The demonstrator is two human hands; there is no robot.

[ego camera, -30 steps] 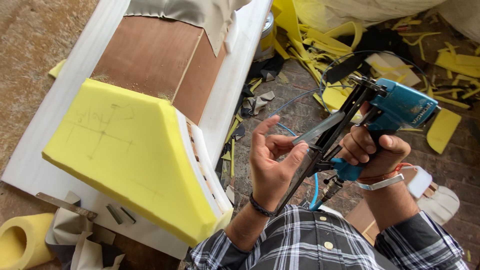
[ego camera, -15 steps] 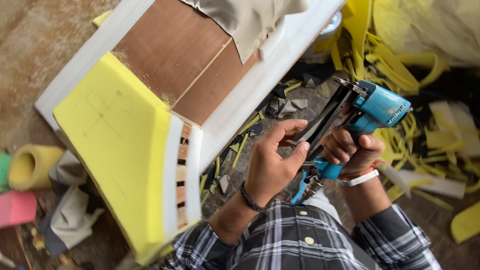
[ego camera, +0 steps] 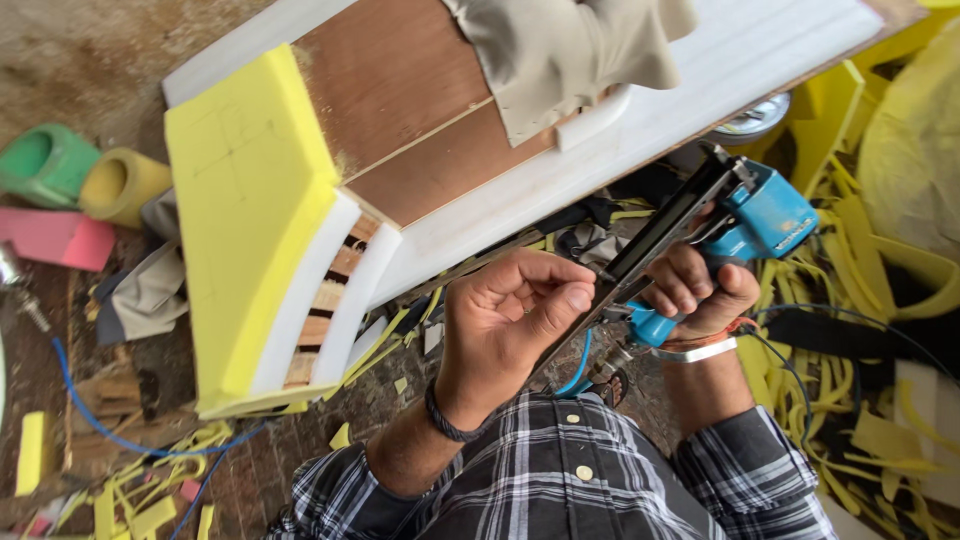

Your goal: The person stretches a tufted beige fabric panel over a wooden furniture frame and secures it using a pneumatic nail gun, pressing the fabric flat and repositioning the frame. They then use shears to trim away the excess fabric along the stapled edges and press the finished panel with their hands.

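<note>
Scattered yellow foam scraps [ego camera: 900, 420] cover the floor beside a plywood frame [ego camera: 400, 110] padded with yellow foam [ego camera: 240, 200]. My right hand [ego camera: 700, 290] grips the blue staple gun [ego camera: 740, 230]; my left hand [ego camera: 515, 305] pinches, it seems, its black magazine [ego camera: 665, 230].

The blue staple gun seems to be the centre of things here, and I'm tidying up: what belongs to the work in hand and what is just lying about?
In hand:
blue pneumatic staple gun
right hand gripping it
left hand at its long black magazine

Lying about:
green foam tube
yellow foam tube
pink foam block
yellow foam offcuts
</note>
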